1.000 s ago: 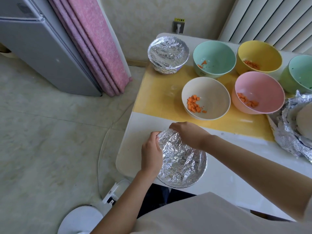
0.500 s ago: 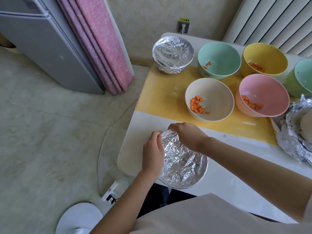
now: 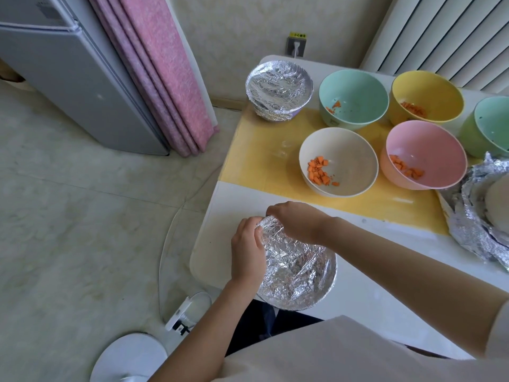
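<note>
We stood at the white table [image 3: 385,260], its far half under a yellow mat [image 3: 261,166]. The foil-covered bowl [image 3: 300,274] sat on the bare near part by the front-left corner, and its near side seemed to reach just past the table edge. We judged it light and stiff, much like the plastic-looking bowls behind it. Its foil sheet [image 3: 292,255] was thin, soft and easily torn, holding whatever crease it was given. The stretched middle had nothing under it and would have dented, so the wall just below the rim was the place to take hold. Our left hand [image 3: 246,249] cupped the left side of the rim, fingers curled and pressing the foil against the wall. Our right hand [image 3: 298,221] reached over the far-left rim, fingers bent down and crimping the foil edge, though its fingertips were hidden beneath it. Counting, we had seven bowls. Two were covered, this one and the second covered bowl [image 3: 278,92] at the back corner. Five were open: a cream bowl [image 3: 355,158], a pink bowl [image 3: 435,144], a yellow bowl [image 3: 429,86], a mint bowl [image 3: 358,89] and a green bowl [image 3: 493,125] cut off by the frame. One loose crumpled foil [image 3: 473,216] lay at the right around something pale that we could not identify. Carrot pieces [image 3: 318,170] showed in four open bowls, while the fifth showed only dark specks.
</note>
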`<state>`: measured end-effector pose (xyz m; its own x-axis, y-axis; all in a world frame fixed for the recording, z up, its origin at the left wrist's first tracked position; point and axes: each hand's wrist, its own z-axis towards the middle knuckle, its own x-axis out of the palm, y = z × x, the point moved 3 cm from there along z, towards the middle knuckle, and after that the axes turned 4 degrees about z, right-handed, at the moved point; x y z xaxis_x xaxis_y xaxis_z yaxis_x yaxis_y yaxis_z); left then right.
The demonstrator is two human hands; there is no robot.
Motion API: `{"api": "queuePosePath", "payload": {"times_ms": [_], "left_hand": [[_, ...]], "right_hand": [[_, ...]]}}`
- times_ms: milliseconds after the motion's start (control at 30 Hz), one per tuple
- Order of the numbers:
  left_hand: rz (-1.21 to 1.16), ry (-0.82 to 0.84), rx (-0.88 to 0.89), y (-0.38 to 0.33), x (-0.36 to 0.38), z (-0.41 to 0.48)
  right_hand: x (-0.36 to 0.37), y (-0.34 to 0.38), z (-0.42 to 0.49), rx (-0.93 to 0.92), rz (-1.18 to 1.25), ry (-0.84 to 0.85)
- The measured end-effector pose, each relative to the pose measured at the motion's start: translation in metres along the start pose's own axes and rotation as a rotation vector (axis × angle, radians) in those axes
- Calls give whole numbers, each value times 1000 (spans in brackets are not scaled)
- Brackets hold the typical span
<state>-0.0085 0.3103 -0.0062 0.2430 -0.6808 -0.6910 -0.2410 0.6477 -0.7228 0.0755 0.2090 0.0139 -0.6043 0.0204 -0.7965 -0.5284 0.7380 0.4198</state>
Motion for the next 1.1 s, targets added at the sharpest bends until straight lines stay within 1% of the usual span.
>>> {"api": "queuePosePath", "payload": {"times_ms": [100, 233, 333, 400, 467, 633, 700, 767, 867, 967, 1100], "left_hand": [[-2, 9, 42, -3, 1, -2], [9, 17, 58, -3, -1, 0], [17, 24, 57, -4, -2, -4], [14, 7, 22, -2, -4, -8], [-15, -10, -28, 0, -5, -10], [-6, 47, -87, 0, -4, -8], [2, 48, -85, 1, -6, -6], [12, 44, -76, 1, -7, -5], [16, 70, -77, -2, -5, -6], [15, 76, -80, -3, -5, -7], [39, 92, -59, -3, -5, -8]], "right_hand": [[0, 0, 0, 17, 8, 61], [1, -4, -2, 19, 13, 19], [5, -7, -6, -11, 142, -49], [6, -13, -11, -17, 236, -107], [7, -21, -15, 8, 261, -157], [8, -24, -15, 16, 244, -248], [6, -23, -14, 27, 188, -224], [4, -22, -13, 39, 133, -157], [7, -16, -9, 14, 89, -93], [7, -11, -6, -1, 92, -82], [5, -15, -7, 17, 31, -68]]}}
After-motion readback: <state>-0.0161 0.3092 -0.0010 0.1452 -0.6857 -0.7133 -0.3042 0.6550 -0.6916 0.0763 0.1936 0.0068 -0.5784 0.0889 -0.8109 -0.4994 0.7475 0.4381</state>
